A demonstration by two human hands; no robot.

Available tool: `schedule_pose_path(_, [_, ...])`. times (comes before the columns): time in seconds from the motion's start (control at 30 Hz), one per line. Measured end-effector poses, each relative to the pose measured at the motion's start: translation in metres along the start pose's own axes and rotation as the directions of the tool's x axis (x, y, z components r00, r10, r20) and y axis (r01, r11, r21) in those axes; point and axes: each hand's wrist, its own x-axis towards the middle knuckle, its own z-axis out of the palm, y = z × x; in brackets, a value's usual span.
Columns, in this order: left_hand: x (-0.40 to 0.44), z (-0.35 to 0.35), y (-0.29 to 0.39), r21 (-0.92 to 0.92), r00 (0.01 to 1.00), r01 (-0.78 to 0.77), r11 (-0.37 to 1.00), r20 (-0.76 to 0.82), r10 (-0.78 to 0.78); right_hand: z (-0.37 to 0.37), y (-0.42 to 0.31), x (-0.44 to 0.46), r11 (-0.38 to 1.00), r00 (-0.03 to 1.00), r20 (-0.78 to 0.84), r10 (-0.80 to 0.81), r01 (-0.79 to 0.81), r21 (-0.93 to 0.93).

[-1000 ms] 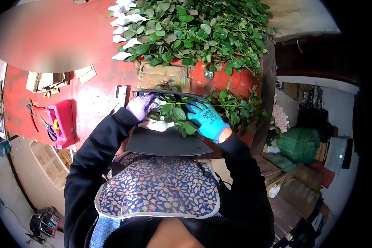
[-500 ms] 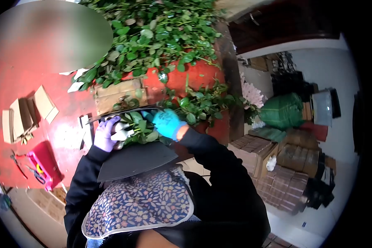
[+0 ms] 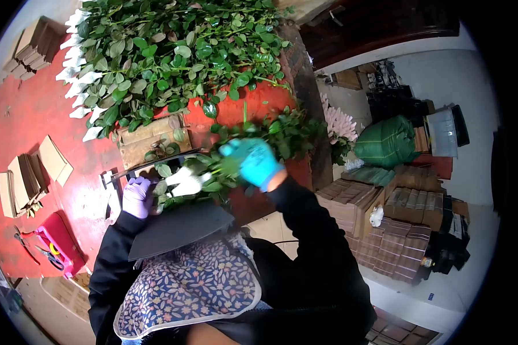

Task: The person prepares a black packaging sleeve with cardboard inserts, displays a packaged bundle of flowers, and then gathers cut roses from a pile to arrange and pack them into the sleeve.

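Note:
My right hand [image 3: 253, 163], in a turquoise glove, is closed around leafy rose stems, slightly blurred by motion. To its left lie white-sleeved rose heads [image 3: 185, 183] among green leaves. My left hand [image 3: 137, 197], in a purple glove, has its fingers curled at the left end of these leaves; whatever it grips is hidden. Beneath the roses, a dark grey board [image 3: 181, 230] slopes toward my floral apron [image 3: 195, 287]. A dark metal bar [image 3: 155, 164] runs just behind the leaves.
A big heap of rose stems [image 3: 184, 52] with white-sleeved heads covers the back of the red table [image 3: 17, 123]. Cardboard pieces [image 3: 26, 181], a pink holder [image 3: 62, 244] and scissors [image 3: 52, 257] lie left. Cardboard stacks [image 3: 391, 247] and a green sack [image 3: 388, 141] stand right.
My right hand has moved right, and the white-sleeved heads have shifted right, away from my left hand. My left hand no longer touches them. The view has shifted slightly.

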Motion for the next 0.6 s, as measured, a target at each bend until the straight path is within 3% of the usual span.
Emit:
schedule_pose_path(0.03, [0.001,-0.001,0.003,-0.020,0.999,-0.013,1.000,-0.030,0.012,-0.008,0.014,-0.008,0.946,0.985,-0.146,0.093,-0.041,0.322])
schedule_pose_path(0.07, [0.001,0.000,0.002,-0.014,0.999,-0.022,1.000,-0.044,0.022,-0.021,0.027,-0.017,0.790,0.942,-0.248,0.226,-0.028,0.612])
schedule_pose_path(0.1, [0.002,-0.001,0.004,0.007,0.999,-0.026,1.000,-0.028,0.027,-0.045,0.036,-0.030,0.814,0.874,-0.401,0.274,0.012,0.581])
schedule_pose_path(0.17, [0.003,-0.003,0.006,0.016,1.000,0.000,1.000,-0.022,0.000,-0.059,0.088,-0.060,0.958,0.813,-0.524,0.253,-0.135,0.253])
schedule_pose_path(0.2, [0.003,-0.002,0.005,0.004,0.999,-0.011,1.000,-0.031,0.011,-0.085,0.086,-0.070,0.956,0.748,-0.612,0.256,-0.101,0.277])
schedule_pose_path(0.3, [0.001,-0.005,0.000,-0.007,0.999,-0.046,0.999,0.007,0.047,-0.116,0.095,-0.107,0.949,0.691,-0.654,0.308,-0.271,0.161])
schedule_pose_path(0.33, [0.002,-0.008,0.000,0.006,0.996,-0.091,0.996,0.008,0.091,-0.124,0.087,-0.106,0.951,0.707,-0.644,0.292,-0.288,0.115])
schedule_pose_path(0.4, [0.001,-0.015,-0.003,-0.031,0.988,-0.145,0.989,0.040,0.146,-0.140,0.044,-0.081,0.967,0.834,-0.521,0.183,-0.248,-0.059])
schedule_pose_path(0.43, [-0.002,-0.020,-0.005,-0.083,0.986,-0.149,0.985,0.063,0.154,-0.140,0.021,-0.061,0.956,0.910,-0.411,0.061,-0.171,-0.238])
schedule_pose_path(0.5, [-0.005,-0.032,-0.002,-0.104,0.985,-0.119,0.987,0.110,0.131,-0.111,-0.008,-0.024,0.995,0.966,-0.243,-0.084,0.066,-0.080])
schedule_pose_path(0.53, [-0.009,-0.030,-0.005,-0.091,0.984,-0.122,0.988,0.116,0.133,-0.085,-0.019,-0.011,0.991,0.960,-0.247,-0.129,0.115,-0.072])
schedule_pose_path(0.6, [-0.015,-0.025,-0.008,-0.034,0.985,-0.116,0.993,0.125,0.119,-0.013,-0.032,0.006,0.978,0.982,-0.177,-0.071,0.104,0.182])
